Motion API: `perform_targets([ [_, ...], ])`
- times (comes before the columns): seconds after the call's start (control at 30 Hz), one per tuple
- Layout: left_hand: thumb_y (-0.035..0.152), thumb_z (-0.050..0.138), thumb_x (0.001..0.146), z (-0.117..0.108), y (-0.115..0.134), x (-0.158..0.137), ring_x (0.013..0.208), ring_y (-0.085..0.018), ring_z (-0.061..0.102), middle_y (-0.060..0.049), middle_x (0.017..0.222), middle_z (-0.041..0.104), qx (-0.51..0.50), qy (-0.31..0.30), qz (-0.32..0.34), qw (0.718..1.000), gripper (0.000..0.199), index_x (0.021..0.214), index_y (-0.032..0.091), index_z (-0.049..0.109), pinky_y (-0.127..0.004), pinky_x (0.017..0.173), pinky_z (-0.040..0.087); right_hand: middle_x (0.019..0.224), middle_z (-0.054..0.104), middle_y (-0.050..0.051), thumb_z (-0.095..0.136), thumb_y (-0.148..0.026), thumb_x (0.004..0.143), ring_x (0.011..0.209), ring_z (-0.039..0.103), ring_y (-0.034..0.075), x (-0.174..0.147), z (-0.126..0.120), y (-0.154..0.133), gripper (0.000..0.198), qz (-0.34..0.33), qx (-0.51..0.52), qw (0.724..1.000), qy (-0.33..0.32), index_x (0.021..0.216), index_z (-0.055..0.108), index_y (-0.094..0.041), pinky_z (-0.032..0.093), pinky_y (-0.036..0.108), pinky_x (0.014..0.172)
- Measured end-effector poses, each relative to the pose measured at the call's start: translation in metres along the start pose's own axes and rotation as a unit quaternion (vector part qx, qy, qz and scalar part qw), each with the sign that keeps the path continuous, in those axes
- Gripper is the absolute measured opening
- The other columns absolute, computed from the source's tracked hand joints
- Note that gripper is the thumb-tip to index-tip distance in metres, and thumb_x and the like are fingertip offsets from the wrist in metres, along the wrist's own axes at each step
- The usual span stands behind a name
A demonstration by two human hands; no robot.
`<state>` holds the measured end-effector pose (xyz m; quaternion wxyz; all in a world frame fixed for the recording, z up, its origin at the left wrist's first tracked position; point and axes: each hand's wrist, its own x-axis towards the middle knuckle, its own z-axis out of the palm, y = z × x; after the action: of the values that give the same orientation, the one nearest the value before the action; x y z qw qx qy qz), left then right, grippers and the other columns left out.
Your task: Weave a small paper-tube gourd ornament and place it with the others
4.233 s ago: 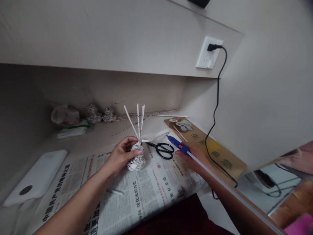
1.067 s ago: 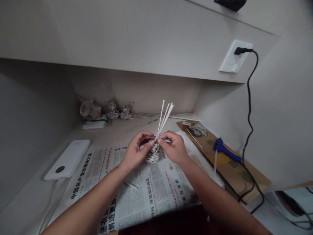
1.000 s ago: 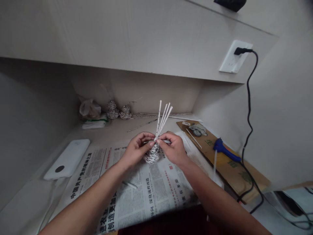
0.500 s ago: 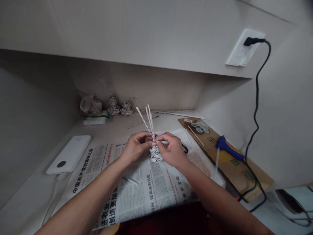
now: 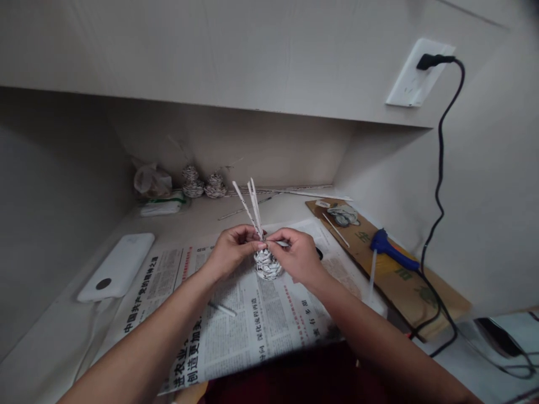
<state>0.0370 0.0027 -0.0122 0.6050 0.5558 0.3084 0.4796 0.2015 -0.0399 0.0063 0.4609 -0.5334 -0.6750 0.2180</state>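
A small woven newspaper gourd shape (image 5: 268, 266) stands upright on the spread newspaper (image 5: 236, 342). Several rolled paper strips (image 5: 254, 207) rise from its top. My left hand (image 5: 236, 249) pinches the base of these strips from the left, thumb at the front. From the right, my right hand (image 5: 297, 253) pinches a paper strip at the same spot, its fingertips almost meeting the left thumb. Part of the weave's top is hidden behind the fingers. Beyond the right hand, a black ring-shaped handle (image 5: 320, 254) shows in part.
Two woven gourd shapes (image 5: 192, 182) sit at the back beside a plastic bag (image 5: 152, 179). A white power bank (image 5: 118, 266) lies left. On the right, a blue glue gun (image 5: 393, 252) rests on cardboard (image 5: 404, 297), its black cord running to a wall socket (image 5: 420, 73).
Both hands stay at the top of the weave with only slight finger movement. More of the woven body shows below them. The whole view has shifted a little.
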Motion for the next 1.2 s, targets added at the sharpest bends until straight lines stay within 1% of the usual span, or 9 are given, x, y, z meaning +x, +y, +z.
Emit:
perform_targets([
  [0.2, 0.022, 0.081, 0.061, 0.002, 0.005, -0.003, 0.07, -0.013, 0.06, -0.003, 0.076, 0.07, 0.017, -0.02, -0.046, 0.999, 0.02, 0.077, 0.014, 0.072, -0.028, 0.072, 0.045, 0.066, 0.067, -0.001, 0.061, -0.022, 0.077, 0.056, 0.058, 0.012, -0.002, -0.006, -0.009, 0.007, 0.017, -0.006, 1.0, -0.019, 0.072, 0.066, -0.02, 0.047, 0.023, 0.055],
  [0.47, 0.026, 0.079, 0.062, 0.003, 0.006, -0.005, 0.062, -0.013, 0.057, -0.002, 0.066, 0.067, 0.084, 0.005, -0.038, 0.996, 0.016, 0.065, 0.014, 0.068, -0.026, 0.065, 0.042, 0.07, 0.066, -0.001, 0.059, -0.02, 0.076, 0.059, 0.057, 0.011, -0.003, -0.003, -0.004, 0.006, 0.01, -0.01, 1.0, -0.026, 0.072, 0.062, -0.019, 0.043, 0.022, 0.055],
  [0.63, 0.026, 0.078, 0.063, 0.003, 0.003, -0.004, 0.061, -0.012, 0.056, -0.001, 0.065, 0.066, 0.082, 0.004, -0.037, 0.996, 0.016, 0.064, 0.014, 0.067, -0.026, 0.064, 0.042, 0.067, 0.063, 0.0, 0.06, -0.019, 0.074, 0.061, 0.057, 0.012, -0.004, 0.0, -0.005, 0.005, 0.066, 0.063, 0.995, -0.031, 0.07, 0.06, -0.017, 0.045, 0.024, 0.058],
  [0.7, 0.026, 0.077, 0.064, 0.001, 0.004, -0.002, 0.062, -0.012, 0.056, -0.001, 0.065, 0.066, 0.075, 0.005, -0.031, 0.997, 0.015, 0.065, 0.014, 0.067, -0.025, 0.064, 0.043, 0.072, 0.066, 0.001, 0.06, -0.022, 0.077, 0.065, 0.059, 0.012, -0.004, -0.006, -0.009, 0.008, 0.079, 0.118, 0.987, -0.072, 0.079, 0.065, -0.016, 0.048, 0.025, 0.061],
  [0.83, 0.027, 0.075, 0.067, -0.005, 0.007, 0.0, 0.066, -0.013, 0.058, -0.002, 0.069, 0.067, 0.096, 0.013, -0.006, 0.995, 0.014, 0.073, 0.015, 0.07, -0.026, 0.067, 0.044, 0.085, 0.071, 0.003, 0.058, -0.032, 0.084, 0.075, 0.064, 0.014, 0.002, -0.036, -0.003, 0.024, 0.095, 0.159, 0.956, -0.229, 0.099, 0.07, -0.018, 0.051, 0.028, 0.071],
  [0.9, 0.028, 0.075, 0.068, -0.009, 0.01, 0.0, 0.067, -0.014, 0.058, -0.003, 0.071, 0.067, 0.116, 0.015, 0.003, 0.993, 0.015, 0.076, 0.015, 0.071, -0.026, 0.067, 0.044, 0.085, 0.071, 0.005, 0.053, -0.033, 0.087, 0.073, 0.064, 0.014, 0.005, -0.054, 0.013, 0.028, 0.1, 0.116, 0.968, -0.197, 0.103, 0.069, -0.016, 0.051, 0.03, 0.072],
  [0.97, 0.029, 0.075, 0.068, -0.012, 0.013, 0.0, 0.066, -0.014, 0.058, -0.003, 0.07, 0.067, 0.125, 0.026, 0.009, 0.992, 0.016, 0.076, 0.015, 0.071, -0.026, 0.066, 0.044, 0.087, 0.071, 0.008, 0.052, -0.03, 0.088, 0.074, 0.064, 0.015, 0.006, -0.067, 0.034, 0.026, 0.093, -0.01, 0.988, -0.121, 0.102, 0.067, -0.014, 0.05, 0.03, 0.073],
  [1.07, 0.03, 0.076, 0.067, -0.016, 0.017, 0.0, 0.063, -0.014, 0.057, -0.002, 0.067, 0.065, 0.13, 0.043, 0.018, 0.99, 0.017, 0.073, 0.015, 0.07, -0.025, 0.063, 0.043, 0.091, 0.07, 0.012, 0.061, -0.022, 0.08, 0.083, 0.062, 0.02, 0.002, -0.075, 0.062, 0.018, 0.041, -0.264, 0.957, -0.114, 0.094, 0.068, -0.013, 0.045, 0.031, 0.078],
  [1.2, 0.031, 0.077, 0.066, -0.02, 0.017, 0.003, 0.063, -0.013, 0.057, -0.002, 0.067, 0.065, 0.119, 0.053, 0.022, 0.991, 0.02, 0.074, 0.014, 0.069, -0.025, 0.063, 0.044, 0.084, 0.068, 0.009, 0.059, -0.022, 0.082, 0.079, 0.06, 0.019, -0.005, -0.07, 0.074, 0.02, 0.015, -0.345, 0.928, -0.14, 0.1, 0.062, -0.014, 0.041, 0.027, 0.072],
])
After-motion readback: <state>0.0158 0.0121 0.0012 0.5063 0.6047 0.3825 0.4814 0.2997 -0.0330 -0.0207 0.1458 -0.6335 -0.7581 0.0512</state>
